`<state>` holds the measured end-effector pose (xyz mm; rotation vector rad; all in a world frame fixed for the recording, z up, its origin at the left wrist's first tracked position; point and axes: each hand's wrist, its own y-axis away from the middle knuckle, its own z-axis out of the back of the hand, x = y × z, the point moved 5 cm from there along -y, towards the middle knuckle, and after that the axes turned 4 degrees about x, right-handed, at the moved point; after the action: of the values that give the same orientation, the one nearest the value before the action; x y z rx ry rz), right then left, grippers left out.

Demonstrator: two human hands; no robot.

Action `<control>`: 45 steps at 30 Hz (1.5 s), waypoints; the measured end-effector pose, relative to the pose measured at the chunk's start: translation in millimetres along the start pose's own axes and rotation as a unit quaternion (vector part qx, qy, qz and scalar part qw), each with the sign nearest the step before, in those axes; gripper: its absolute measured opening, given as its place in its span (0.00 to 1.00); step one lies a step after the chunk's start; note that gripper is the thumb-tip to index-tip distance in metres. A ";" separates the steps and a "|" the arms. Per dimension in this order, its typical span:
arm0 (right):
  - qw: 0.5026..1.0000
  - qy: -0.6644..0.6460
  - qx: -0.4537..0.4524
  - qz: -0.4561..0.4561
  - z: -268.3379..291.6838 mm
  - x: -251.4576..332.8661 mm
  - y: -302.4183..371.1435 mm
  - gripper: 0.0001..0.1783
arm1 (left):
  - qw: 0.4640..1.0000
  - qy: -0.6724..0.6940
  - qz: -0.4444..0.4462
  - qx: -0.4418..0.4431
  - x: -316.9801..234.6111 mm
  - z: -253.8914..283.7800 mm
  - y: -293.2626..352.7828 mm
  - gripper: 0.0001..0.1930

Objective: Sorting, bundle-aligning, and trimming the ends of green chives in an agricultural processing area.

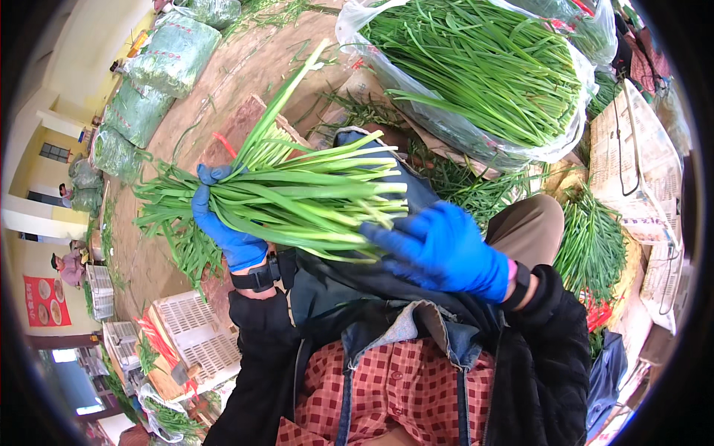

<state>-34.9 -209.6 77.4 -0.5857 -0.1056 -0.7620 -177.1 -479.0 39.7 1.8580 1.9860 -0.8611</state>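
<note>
Two gloved hands: left hand (223, 223) clenched around green stalks (297, 201), right hand (442, 249) open against them.

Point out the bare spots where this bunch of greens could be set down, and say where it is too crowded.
Bare ground lies between the row of wrapped green bales and the big open bag of greens. A smaller patch sits between the bunch held in the left hand and the white crate. By the right hand it is crowded: loose greens and paper.
</note>
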 end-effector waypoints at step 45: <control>0.883 -0.401 -0.115 -0.215 -11.6 -49.2 -4.5 0.15 | 0.993 -0.046 -0.084 0.062 -24.7 -11.7 10.6 0.04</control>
<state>-75.1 -187.9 55.2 -1.1050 -0.9510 -0.9241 -161.5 -491.9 60.9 1.6975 2.0981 -1.1213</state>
